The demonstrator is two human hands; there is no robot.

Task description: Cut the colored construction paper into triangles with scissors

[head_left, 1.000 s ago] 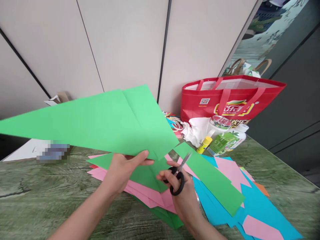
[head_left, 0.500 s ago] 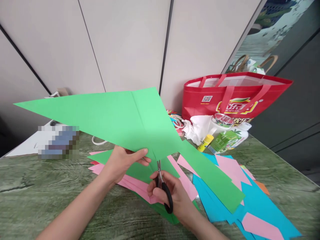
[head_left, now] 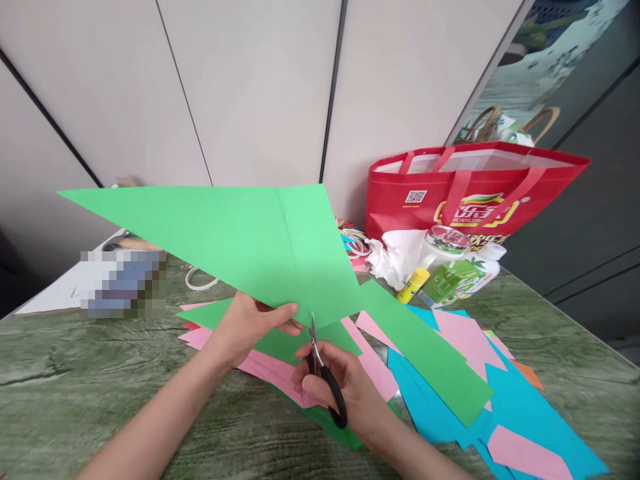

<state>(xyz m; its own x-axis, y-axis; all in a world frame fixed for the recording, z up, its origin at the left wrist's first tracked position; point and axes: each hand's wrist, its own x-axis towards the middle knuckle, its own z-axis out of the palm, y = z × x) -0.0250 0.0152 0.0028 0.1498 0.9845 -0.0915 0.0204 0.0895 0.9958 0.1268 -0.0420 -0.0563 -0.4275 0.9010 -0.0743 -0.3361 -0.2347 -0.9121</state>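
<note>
A large sheet of green paper (head_left: pixel 240 240), cut to a long point on the left and creased near its middle, is held up in the air. My left hand (head_left: pixel 253 327) pinches its lower edge, thumb on top and fingers beneath. In my right hand (head_left: pixel 345 380) are black-handled scissors (head_left: pixel 330 387), their fingers partly hidden in the grip. The scissor tips point up and meet the sheet's lower edge, just right of my left thumb. Below both hands lies a stack of green and pink paper pieces (head_left: pixel 270 370).
Blue paper (head_left: pixel 540 407) with pink pieces and a green strip (head_left: pixel 430 353) on it covers the table's right side. Behind stand a yellow glue stick (head_left: pixel 413 285), a lidded jar (head_left: pixel 447 241), crumpled tissue (head_left: pixel 390 260) and a red bag (head_left: pixel 400 180). A blurred-out item (head_left: pixel 123 283) lies left.
The green sheet has shifted to the right and turned slightly, its left point moving inward. The scissor tips have risen onto the sheet's lower edge. Both hands keep their grips.
</note>
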